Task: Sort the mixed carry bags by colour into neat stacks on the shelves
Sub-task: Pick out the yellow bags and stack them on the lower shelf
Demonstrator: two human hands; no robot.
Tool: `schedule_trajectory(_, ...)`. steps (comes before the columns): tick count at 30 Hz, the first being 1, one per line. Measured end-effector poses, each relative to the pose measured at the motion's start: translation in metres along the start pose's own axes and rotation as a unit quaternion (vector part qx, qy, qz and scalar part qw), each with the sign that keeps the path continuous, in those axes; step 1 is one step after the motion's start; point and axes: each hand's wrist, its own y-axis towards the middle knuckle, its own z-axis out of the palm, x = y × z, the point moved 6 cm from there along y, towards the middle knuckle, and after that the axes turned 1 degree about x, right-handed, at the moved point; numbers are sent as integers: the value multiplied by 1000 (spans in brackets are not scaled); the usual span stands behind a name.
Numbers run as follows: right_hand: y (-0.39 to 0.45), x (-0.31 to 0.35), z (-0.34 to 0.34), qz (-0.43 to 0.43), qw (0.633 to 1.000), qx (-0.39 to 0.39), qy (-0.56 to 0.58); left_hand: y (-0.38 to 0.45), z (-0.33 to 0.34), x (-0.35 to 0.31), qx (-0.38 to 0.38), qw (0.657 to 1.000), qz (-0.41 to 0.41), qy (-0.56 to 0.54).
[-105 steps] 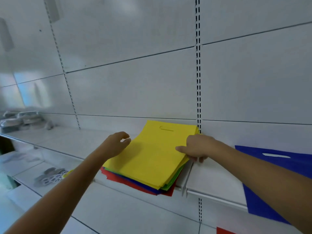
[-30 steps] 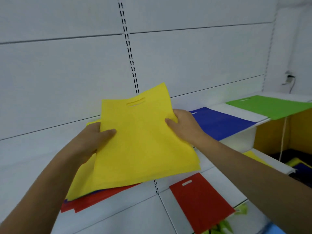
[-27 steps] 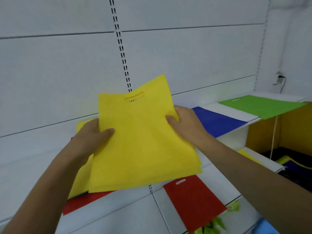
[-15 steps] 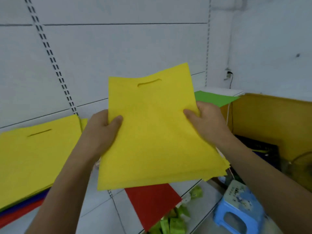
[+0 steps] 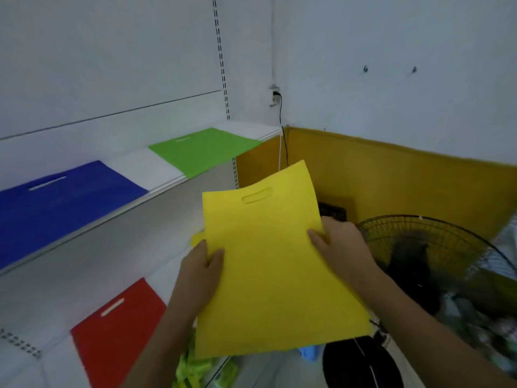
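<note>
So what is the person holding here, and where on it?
Yellow carry bags, held by both side edges: left hand on the left edge, right hand on the right.

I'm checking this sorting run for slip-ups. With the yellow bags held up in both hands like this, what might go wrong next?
1. The yellow bags are pinched only at their side edges by the left hand and right hand; lower sheets may slide out.
2. The fan stands close to the right; a swing could brush it.
3. The red bag overhangs its shelf edge and might get knocked off.

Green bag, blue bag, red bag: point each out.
green bag [image 5: 203,151], head view, middle of its flat face
blue bag [image 5: 58,204], head view, middle of its face
red bag [image 5: 117,330], head view, centre
</note>
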Motion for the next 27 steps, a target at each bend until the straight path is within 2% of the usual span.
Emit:
schedule_trajectory(4,9,-58,48,54,996,69,-6,18,62,44,41,998,-50,20)
schedule_trajectory(8,32,-90,102,55,989,131,30,34,100,79,62,994,-90,-18)
schedule_trajectory(13,94,-99,166,23,980,181,77,75,116,126,14,991,-127,-42)
schedule_trajectory(18,171,-103,227,8,980,200,19,129,123,168,-18,981,-184,-58)
schedule_trajectory(24,243,-114,307,-24,969,241,-59,187,151,237,50,966,-252,26)
schedule_trajectory(27,280,-125,348,-47,969,237,-52,217,159,273,48,956,-281,76)
